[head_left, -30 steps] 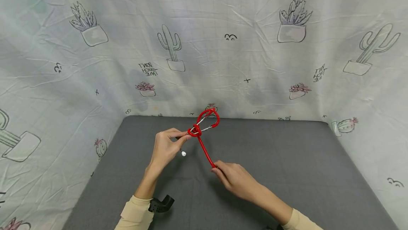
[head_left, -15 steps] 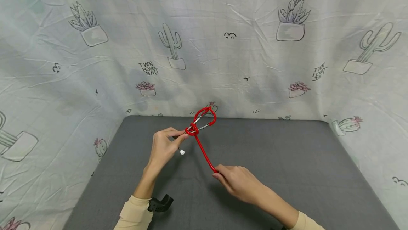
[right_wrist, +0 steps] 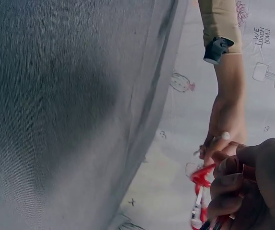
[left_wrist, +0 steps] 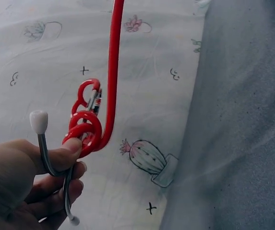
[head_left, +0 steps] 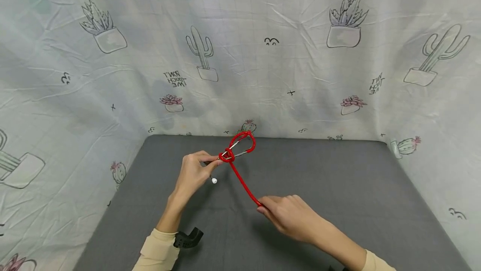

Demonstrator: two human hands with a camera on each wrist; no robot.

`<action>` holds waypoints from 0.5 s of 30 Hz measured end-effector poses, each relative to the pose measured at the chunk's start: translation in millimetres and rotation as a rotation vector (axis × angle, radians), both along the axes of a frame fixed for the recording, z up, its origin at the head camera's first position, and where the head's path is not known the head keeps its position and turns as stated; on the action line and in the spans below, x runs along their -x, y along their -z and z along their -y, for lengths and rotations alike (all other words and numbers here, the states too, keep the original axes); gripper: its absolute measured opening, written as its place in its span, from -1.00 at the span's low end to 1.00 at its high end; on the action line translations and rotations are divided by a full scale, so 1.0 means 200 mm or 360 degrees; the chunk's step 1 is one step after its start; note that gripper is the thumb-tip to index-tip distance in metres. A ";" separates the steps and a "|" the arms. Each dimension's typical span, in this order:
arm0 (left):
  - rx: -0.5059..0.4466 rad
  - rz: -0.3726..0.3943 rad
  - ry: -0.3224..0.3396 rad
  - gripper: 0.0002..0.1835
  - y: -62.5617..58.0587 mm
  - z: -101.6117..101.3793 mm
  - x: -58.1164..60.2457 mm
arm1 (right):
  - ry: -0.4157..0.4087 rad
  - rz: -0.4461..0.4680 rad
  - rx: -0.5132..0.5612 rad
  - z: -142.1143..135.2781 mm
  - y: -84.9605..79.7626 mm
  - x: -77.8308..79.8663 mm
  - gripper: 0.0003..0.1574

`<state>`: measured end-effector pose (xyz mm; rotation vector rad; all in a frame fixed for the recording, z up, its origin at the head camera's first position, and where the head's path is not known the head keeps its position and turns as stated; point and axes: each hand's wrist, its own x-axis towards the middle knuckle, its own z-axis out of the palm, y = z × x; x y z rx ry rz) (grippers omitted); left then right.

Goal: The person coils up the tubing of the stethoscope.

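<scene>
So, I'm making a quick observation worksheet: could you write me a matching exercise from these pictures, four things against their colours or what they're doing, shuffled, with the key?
Column one
1. Stethoscope tubing
2. Ear tips
3. Tabletop
4. Left hand

Column two
A. Plain grey
B. Pinching the metal ear tubes
C. Glossy red
D. White

Right pairs: 1-C, 2-D, 3-A, 4-B
</scene>
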<state>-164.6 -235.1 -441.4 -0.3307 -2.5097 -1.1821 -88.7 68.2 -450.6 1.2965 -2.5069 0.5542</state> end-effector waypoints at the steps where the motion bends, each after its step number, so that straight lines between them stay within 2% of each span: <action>1: 0.0016 0.0004 0.0005 -0.82 0.00 0.00 0.00 | -0.0007 -0.0029 -0.0011 -0.01 -0.01 0.00 -0.87; 7: 0.0085 0.0024 0.0061 -0.86 0.00 0.00 0.02 | -0.0088 -0.0272 -0.0100 -0.05 -0.10 0.04 -0.84; 15: 0.0110 0.0088 0.0147 -0.87 0.00 -0.03 0.02 | -0.0148 -0.0564 -0.0117 -0.08 -0.22 0.11 -0.81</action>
